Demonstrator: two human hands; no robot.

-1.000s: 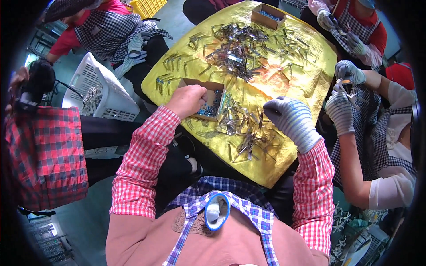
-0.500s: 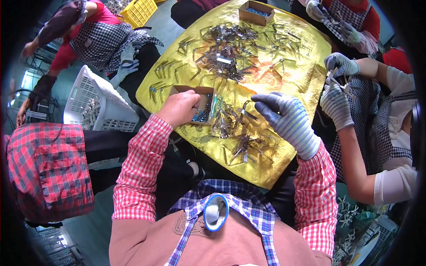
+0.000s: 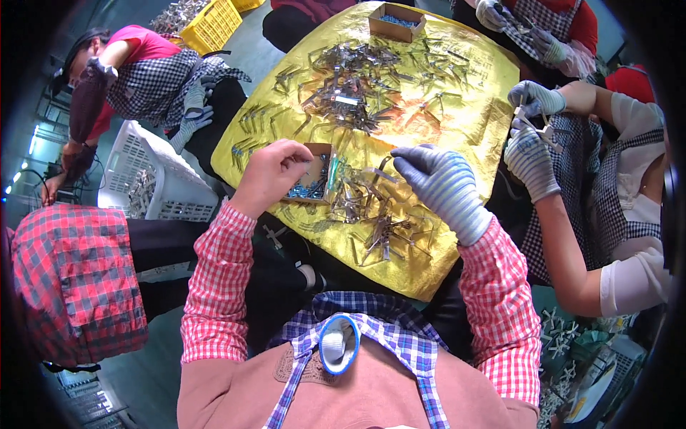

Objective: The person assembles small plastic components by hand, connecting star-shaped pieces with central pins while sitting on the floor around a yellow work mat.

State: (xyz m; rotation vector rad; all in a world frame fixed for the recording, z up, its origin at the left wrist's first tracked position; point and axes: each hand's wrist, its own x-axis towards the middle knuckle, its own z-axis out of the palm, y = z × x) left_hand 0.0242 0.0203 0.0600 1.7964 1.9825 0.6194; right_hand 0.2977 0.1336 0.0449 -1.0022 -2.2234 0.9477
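Observation:
My bare left hand (image 3: 270, 175) is above the left side of a small cardboard box (image 3: 330, 151) holding blue-headed screws (image 3: 309, 190). Its fingers curl in toward the thumb; anything pinched there is too small to make out. The gloved right hand (image 3: 444, 187), in a striped knit glove with grey fingertips, pinches a thin bent metal strip (image 3: 383, 166) by its end. Below that strip lies a loose pile of similar metal strips (image 3: 382, 230) on the table's gold covering (image 3: 286, 223). A green-edged clear packet (image 3: 334, 175) stands along the box's right side.
A larger metal pile (image 3: 350, 96) and a second screw box (image 3: 396, 21) lie farther back. Left of the table stands a white basket (image 3: 182, 193), with a yellow crate (image 3: 213, 25) beyond. At right, a co-worker's gloved hands (image 3: 532, 154) hold a metal piece. Other people sit around.
My left hand has lifted a little and shifted left from over the box, uncovering more screws. The right hand has moved slightly left with the metal strip. The whole view has shifted a little.

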